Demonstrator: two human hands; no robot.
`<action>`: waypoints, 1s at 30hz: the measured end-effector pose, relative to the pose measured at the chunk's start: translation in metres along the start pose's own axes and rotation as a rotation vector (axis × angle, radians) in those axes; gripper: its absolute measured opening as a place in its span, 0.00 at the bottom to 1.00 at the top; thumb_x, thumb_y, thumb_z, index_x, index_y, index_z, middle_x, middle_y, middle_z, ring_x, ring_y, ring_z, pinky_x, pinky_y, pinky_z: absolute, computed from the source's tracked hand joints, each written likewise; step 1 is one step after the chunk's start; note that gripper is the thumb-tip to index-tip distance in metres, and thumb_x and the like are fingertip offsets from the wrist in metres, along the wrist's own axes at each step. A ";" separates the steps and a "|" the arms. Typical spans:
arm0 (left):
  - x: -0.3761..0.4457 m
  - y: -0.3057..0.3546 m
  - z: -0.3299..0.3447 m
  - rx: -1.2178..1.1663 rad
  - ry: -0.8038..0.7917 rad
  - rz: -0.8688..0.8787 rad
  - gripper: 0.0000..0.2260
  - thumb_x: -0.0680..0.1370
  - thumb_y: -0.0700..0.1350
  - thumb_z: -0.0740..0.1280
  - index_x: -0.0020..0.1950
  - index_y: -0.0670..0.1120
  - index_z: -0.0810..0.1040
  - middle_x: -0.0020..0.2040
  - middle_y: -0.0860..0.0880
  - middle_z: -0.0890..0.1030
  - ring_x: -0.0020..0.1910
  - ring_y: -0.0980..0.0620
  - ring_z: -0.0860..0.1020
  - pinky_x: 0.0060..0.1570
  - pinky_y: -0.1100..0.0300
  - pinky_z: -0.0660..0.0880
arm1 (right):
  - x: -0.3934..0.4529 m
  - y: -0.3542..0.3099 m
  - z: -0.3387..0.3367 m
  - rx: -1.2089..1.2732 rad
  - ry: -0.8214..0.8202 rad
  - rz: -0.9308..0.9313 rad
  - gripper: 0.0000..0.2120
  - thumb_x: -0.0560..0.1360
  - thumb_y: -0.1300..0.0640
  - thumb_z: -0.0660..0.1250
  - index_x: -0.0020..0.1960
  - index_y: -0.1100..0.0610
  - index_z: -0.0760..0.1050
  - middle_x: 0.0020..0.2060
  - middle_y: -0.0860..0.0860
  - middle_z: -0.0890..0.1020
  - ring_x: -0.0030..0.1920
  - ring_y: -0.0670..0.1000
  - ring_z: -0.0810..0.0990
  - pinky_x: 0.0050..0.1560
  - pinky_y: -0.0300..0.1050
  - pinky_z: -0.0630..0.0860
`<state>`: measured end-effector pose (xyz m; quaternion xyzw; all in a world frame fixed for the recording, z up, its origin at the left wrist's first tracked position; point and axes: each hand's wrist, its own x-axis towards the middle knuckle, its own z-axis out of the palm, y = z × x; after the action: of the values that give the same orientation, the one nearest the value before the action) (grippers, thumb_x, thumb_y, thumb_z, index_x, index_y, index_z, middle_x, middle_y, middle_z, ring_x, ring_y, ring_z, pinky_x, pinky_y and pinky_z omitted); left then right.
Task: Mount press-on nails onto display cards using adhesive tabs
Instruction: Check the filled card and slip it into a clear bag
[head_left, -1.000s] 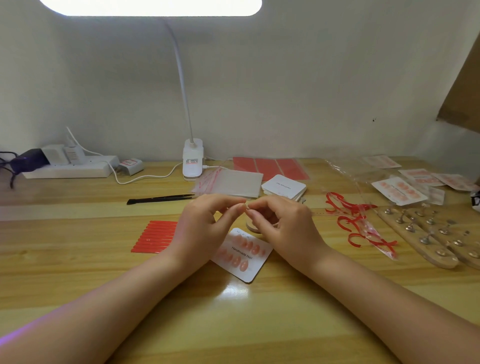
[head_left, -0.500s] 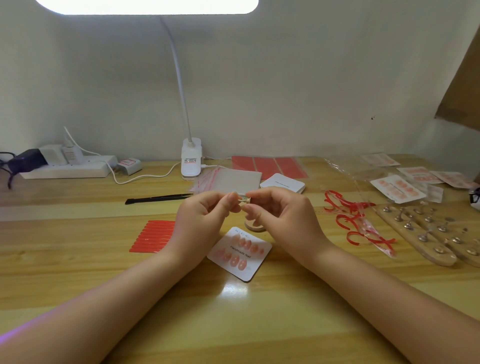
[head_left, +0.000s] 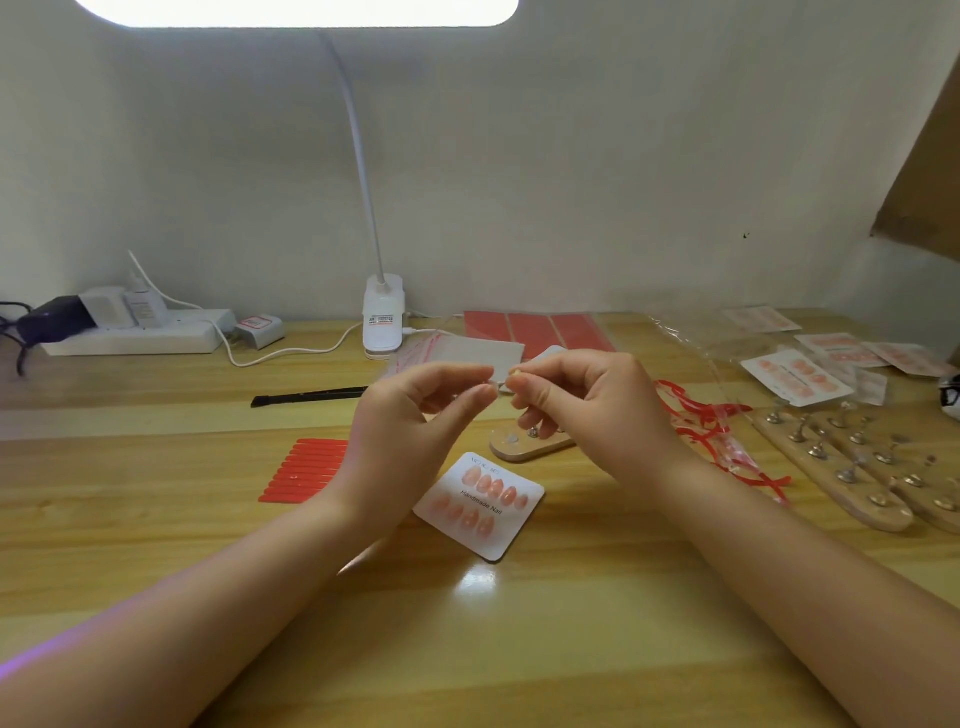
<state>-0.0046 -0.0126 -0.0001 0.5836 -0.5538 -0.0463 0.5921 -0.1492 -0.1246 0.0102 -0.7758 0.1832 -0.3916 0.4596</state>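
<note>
item pinched between right hand (head_left: 587, 410) fingertips too small to identify.

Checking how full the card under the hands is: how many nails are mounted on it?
9 on the display card: five in the upper row, four in the lower row. The left hand's wrist may hide one.

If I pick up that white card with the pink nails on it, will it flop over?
Probably not: the display card lies flat with crisp edges, so it looks stiff. It seems thin, likely light. On the glossy table it might slide.
</note>
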 end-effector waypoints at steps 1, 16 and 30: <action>-0.001 0.001 0.000 0.028 0.005 0.032 0.08 0.72 0.50 0.70 0.51 0.59 0.80 0.43 0.62 0.84 0.42 0.62 0.81 0.45 0.69 0.76 | 0.000 0.000 0.000 -0.003 -0.002 0.006 0.05 0.75 0.60 0.71 0.47 0.62 0.83 0.34 0.52 0.84 0.33 0.49 0.83 0.34 0.41 0.79; -0.003 -0.005 0.002 0.192 0.052 0.175 0.10 0.74 0.40 0.72 0.55 0.47 0.82 0.46 0.56 0.83 0.44 0.60 0.81 0.46 0.69 0.76 | -0.009 -0.010 0.017 -0.561 0.038 -0.356 0.12 0.75 0.60 0.72 0.57 0.61 0.82 0.39 0.53 0.84 0.35 0.48 0.78 0.41 0.40 0.75; 0.000 -0.005 0.002 0.199 0.049 0.248 0.10 0.76 0.43 0.68 0.57 0.49 0.79 0.47 0.60 0.80 0.45 0.69 0.78 0.47 0.73 0.74 | -0.005 -0.009 0.011 -0.227 -0.024 -0.122 0.05 0.75 0.63 0.70 0.50 0.59 0.83 0.36 0.54 0.83 0.36 0.48 0.84 0.40 0.46 0.82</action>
<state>-0.0033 -0.0154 -0.0041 0.5675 -0.6089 0.0963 0.5457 -0.1441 -0.1103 0.0123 -0.8371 0.1732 -0.3861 0.3466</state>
